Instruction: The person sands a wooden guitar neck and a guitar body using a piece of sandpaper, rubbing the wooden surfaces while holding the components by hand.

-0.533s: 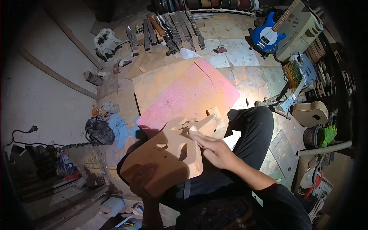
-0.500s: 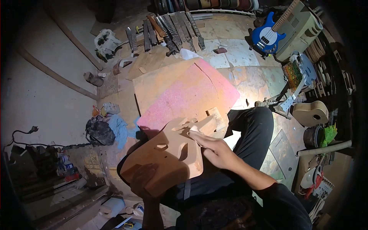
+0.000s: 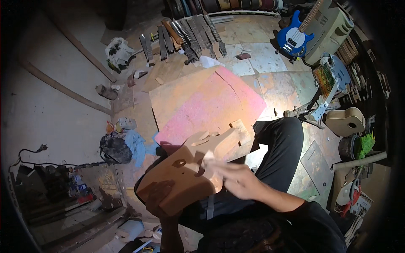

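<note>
An unfinished wooden guitar body with carved cavities rests over my lap. My left hand grips its lower left end, in shadow, fingers curled onto the face. My right hand, blurred by motion, is closed on a small pale pad held against the body's face beside the elongated cavity. A light board with dark notches lies just beyond the body's upper right part.
A pink board covers the floor ahead. Behind are several neck-shaped pieces. A blue bass and acoustic guitar body stand right. A black bag and blue cloth lie left by the wall.
My right hand, with the pale pad, has moved down and slightly left across the body and is now blurred. The view has shifted slightly, moving the surroundings rightward in the picture.
</note>
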Demonstrator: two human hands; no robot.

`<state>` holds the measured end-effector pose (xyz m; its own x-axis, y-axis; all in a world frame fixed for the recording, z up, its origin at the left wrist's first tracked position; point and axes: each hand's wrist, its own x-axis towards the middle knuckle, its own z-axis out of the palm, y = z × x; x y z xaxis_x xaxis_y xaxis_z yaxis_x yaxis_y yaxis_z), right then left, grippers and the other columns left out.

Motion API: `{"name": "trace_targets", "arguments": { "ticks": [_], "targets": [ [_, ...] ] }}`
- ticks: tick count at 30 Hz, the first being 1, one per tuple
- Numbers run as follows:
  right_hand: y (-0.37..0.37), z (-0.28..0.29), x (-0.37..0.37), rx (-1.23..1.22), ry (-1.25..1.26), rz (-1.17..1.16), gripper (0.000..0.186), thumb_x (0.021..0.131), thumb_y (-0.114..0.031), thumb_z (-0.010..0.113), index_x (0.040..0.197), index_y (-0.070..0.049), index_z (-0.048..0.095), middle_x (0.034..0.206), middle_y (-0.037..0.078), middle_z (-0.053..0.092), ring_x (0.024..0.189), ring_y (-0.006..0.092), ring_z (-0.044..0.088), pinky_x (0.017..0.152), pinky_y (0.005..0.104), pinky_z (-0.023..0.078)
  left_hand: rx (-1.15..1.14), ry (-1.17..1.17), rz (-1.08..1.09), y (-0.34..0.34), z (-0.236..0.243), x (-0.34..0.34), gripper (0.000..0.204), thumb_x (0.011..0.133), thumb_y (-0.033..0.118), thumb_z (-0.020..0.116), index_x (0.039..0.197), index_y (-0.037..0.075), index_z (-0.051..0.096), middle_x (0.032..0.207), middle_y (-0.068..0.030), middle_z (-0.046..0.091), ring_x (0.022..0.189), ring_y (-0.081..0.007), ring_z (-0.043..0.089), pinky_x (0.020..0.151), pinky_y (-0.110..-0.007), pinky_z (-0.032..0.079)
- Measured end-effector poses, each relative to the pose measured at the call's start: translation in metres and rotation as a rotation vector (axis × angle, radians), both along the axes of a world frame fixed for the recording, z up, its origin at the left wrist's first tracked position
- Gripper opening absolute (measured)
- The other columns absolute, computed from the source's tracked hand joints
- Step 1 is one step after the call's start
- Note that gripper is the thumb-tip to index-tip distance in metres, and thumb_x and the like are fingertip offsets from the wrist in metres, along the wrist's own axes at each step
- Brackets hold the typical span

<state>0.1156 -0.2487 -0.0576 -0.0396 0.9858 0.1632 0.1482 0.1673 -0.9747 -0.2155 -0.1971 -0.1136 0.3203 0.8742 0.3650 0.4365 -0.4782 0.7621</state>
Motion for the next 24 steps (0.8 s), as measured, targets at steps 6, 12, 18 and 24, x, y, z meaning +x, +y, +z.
{"name": "trace_targets", "arguments": {
  "ticks": [6,12,18,24],
  "targets": [
    [0.031,-0.064,0.03,-0.077,-0.528,-0.315,0.068,0.092,0.002,0.056,0.158,-0.013,0.055,0.157,0.023,0.057,0.14,0.0393,0.059,0.109,0.0419,0.057,0.274,-0.06,0.035,0.029,0.047,0.055,0.047,0.085,0.021,0.094,0.114,0.003,0.063,0.114,-0.0183,0.074,0.107,-0.033,0.075,0.097,-0.046,0.062],
    [0.023,-0.048,0.005,0.048,-0.271,-0.234,0.071,0.088,0.002,0.057,0.157,-0.014,0.055,0.159,0.022,0.054,0.133,0.0404,0.063,0.107,0.0446,0.058,0.183,-0.143,0.041,0.033,0.048,0.058,0.043,0.084,0.017,0.093,0.113,0.002,0.066,0.107,-0.0187,0.077,0.101,-0.0301,0.076,0.096,-0.047,0.062],
    [0.029,-0.065,0.018,-0.007,-0.422,-0.391,0.072,0.086,0.003,0.062,0.156,-0.013,0.056,0.159,0.018,0.055,0.131,0.0391,0.065,0.105,0.0471,0.059,0.096,-0.113,0.096,0.034,0.058,0.068,0.037,0.086,0.015,0.09,0.112,0.001,0.068,0.106,-0.0188,0.079,0.099,-0.0279,0.077,0.093,-0.044,0.061],
    [0.052,-0.07,0.035,-0.048,-0.497,-0.503,0.07,0.089,0.0,0.061,0.157,-0.014,0.056,0.146,0.022,0.064,0.118,0.042,0.07,0.099,0.0502,0.06,0.141,-0.142,0.208,0.038,0.039,0.057,0.03,0.082,0.006,0.089,0.106,-0.005,0.076,0.103,-0.0143,0.079,0.093,-0.0236,0.076,0.09,-0.041,0.061]
  ]
}}
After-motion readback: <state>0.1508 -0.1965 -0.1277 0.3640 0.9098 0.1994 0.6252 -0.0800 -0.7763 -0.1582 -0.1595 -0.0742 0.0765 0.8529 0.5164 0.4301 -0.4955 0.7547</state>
